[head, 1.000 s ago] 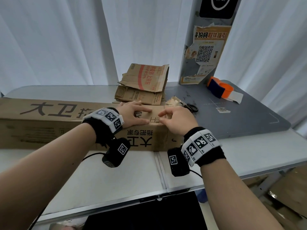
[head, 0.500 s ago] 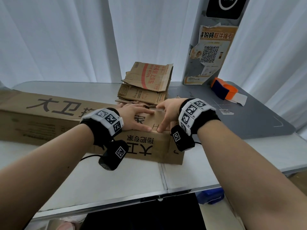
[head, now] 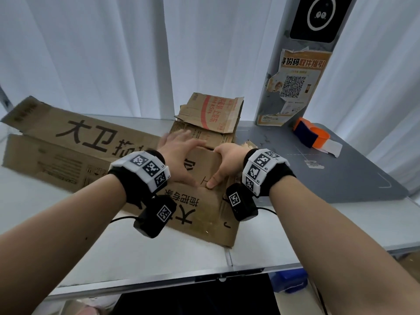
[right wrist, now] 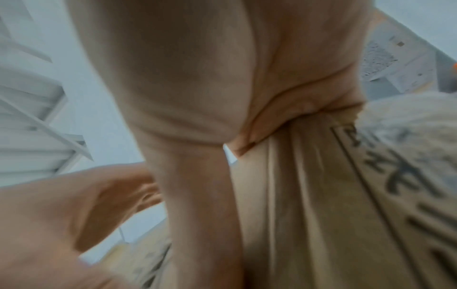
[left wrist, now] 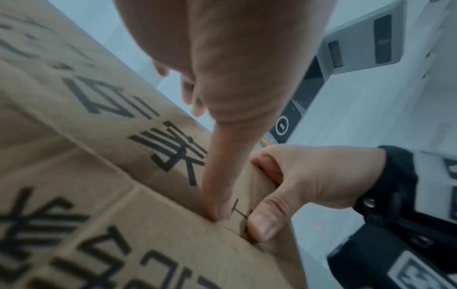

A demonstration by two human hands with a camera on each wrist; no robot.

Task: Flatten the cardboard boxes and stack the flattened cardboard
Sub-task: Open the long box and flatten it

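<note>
Both hands working the near end of the long cardboard box [head: 95,155] lying across the white table [head: 159,251].
The right hand [head: 227,160] is gripping the end panel, thumb pinching the top edge; the left hand [head: 179,155] is pressing down, fingers spread, thumb on the crease. Probably light, stiff board, best taken along its folds. Beyond, the flattened cardboard stack [head: 211,119] is sitting by the curtain.

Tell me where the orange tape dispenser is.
Head view, far right: the orange tape dispenser sits on the grey mat, beside the poster-covered pillar.
</note>
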